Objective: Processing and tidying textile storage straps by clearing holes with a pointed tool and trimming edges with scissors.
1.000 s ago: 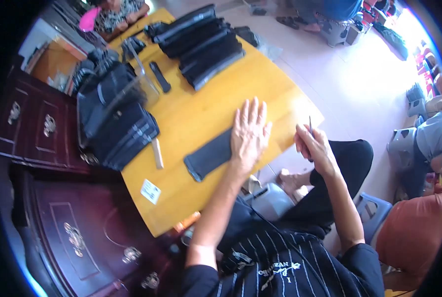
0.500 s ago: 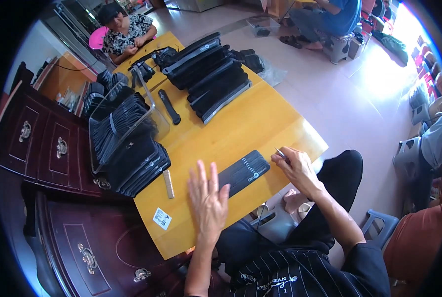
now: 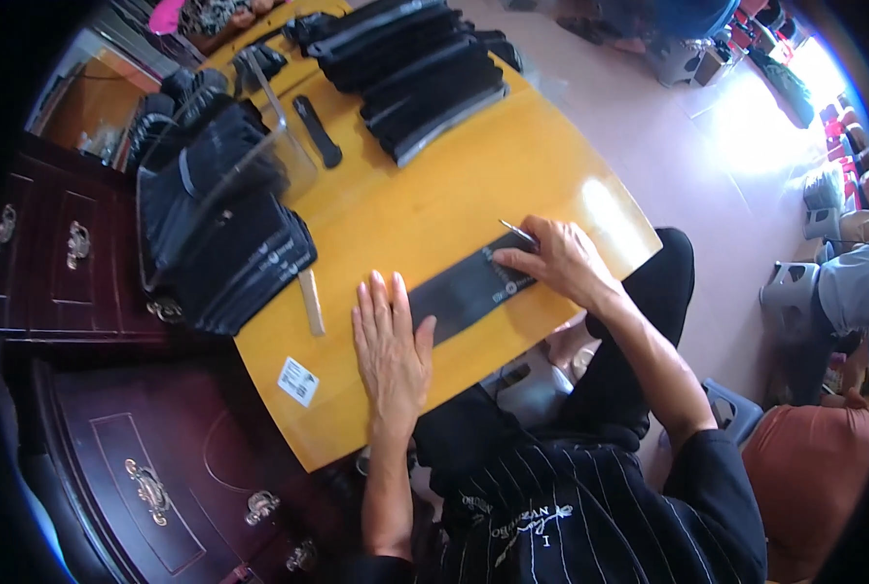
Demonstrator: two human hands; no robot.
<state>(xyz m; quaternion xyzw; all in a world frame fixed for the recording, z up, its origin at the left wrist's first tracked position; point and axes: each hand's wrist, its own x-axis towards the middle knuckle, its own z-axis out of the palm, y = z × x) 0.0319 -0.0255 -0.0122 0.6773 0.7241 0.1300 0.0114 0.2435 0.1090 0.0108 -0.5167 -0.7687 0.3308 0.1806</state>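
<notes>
Dark strip (image 3: 462,297) lies flat on tabletop (image 3: 444,200), long axis eight to two o'clock. Step, judged: both ends being steadied; next move calls for light, even pressure. Left hand (image 3: 392,358), eight-o'clock end: fingers nearly together, flat, gripping nothing. Strip: smooth, pale markings toward two o'clock. Right hand (image 3: 569,261), that end: fingers clamped on slim pointed tool (image 3: 517,232), tip toward ten o'clock.

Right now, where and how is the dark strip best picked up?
Probably by the middle of its long near edge, pinched from the near side: the strip lies flat, that stretch is bare, and the left hand and right hand are at its ends.
</notes>
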